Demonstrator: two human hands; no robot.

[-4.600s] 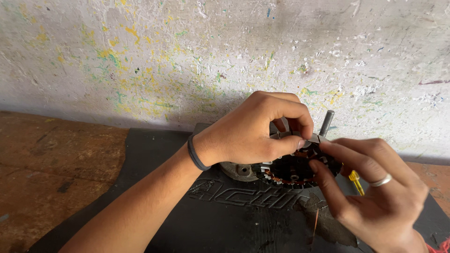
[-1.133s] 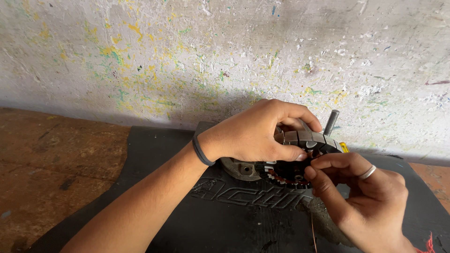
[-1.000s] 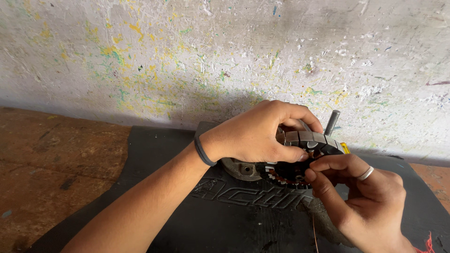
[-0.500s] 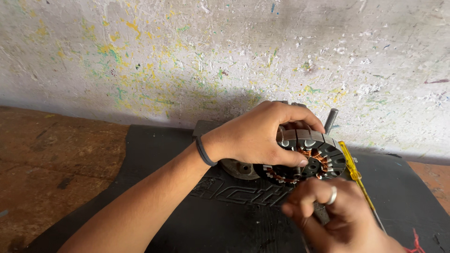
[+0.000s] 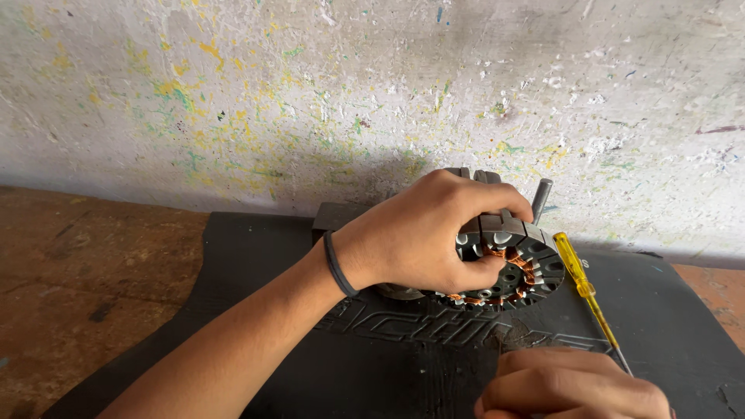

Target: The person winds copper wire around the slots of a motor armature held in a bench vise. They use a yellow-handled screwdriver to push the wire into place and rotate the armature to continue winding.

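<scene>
My left hand point(image 5: 431, 233) grips a round motor stator point(image 5: 512, 264) with copper windings and grey steel laminations, holding it tilted on its edge over a black rubber mat point(image 5: 264, 264). A metal shaft point(image 5: 541, 198) sticks up behind the stator. My right hand point(image 5: 570, 384) is low at the bottom edge, fingers curled closed; whether it pinches a thin wire cannot be seen. A yellow-handled screwdriver point(image 5: 578, 275) lies on the mat just right of the stator, its blade running down toward my right hand.
A paint-speckled white wall point(image 5: 372, 93) rises right behind the mat. A worn brown wooden surface point(image 5: 85, 287) extends to the left. A dark block point(image 5: 334, 217) sits behind my left wrist.
My right hand has pulled away from the stator, down toward the bottom edge. The stator's copper windings and the yellow screwdriver are now uncovered. My left hand keeps its grip.
</scene>
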